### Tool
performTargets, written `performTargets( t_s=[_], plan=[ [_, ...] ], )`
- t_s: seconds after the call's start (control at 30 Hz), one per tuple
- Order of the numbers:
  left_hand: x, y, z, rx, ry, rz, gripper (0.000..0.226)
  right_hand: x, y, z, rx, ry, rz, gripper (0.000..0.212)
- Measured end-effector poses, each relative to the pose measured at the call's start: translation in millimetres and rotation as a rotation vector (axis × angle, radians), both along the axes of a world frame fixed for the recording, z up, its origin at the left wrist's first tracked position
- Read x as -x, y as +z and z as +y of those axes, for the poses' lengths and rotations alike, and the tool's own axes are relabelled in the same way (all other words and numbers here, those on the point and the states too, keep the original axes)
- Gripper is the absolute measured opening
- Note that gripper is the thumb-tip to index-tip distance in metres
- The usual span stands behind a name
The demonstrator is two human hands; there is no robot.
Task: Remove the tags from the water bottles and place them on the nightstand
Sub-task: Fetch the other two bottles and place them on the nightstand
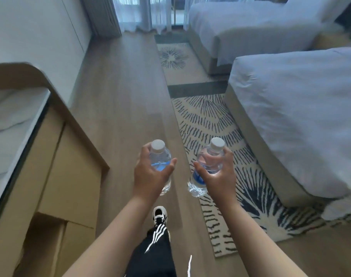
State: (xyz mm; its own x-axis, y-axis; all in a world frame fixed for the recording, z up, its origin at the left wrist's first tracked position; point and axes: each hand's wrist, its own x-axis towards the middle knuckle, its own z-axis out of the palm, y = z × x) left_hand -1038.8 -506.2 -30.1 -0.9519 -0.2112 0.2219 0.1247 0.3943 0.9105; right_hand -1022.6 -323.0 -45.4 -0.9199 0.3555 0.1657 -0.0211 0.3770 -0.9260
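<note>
Two bare forearms reach forward from the bottom edge, above a leg in black trousers with white stripes [156, 242] and a black-and-white shoe [159, 214] stepping on the wooden floor [120, 96]. The left hand [150, 176] curls its fingers and thumb round a clear water bottle [160, 156] with a white cap; the right hand [218, 172] grips a second bottle [207, 162] the same way, its base tilted toward the other. Both bottles hold clear water and carry a blue label, partly covered by the fingers; whether any tag hangs on them cannot be made out. They are held apart in the air over the floor, beside the left edge of a patterned rug [220, 124]. Two white beds [300, 116] stand to the right, a marble-topped cabinet [10, 120] is cut off at left, and sheer curtains [140, 13] hang far ahead, all blurred.
</note>
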Motion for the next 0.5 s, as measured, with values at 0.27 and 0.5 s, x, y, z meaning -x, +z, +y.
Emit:
performTargets(
  t_s=[0.27,0.5],
  plan=[
    [209.5,-13.8,-2.1,0.0,-0.068,-0.022,0.054,201.9,-10.9,-2.4,0.004,-0.026,-0.042,0.076],
    [391.0,-2.9,7.5,0.022,-0.102,-0.006,0.053,376.5,1.0,6.4,0.038,-0.07,-0.044,0.073]
  ],
)
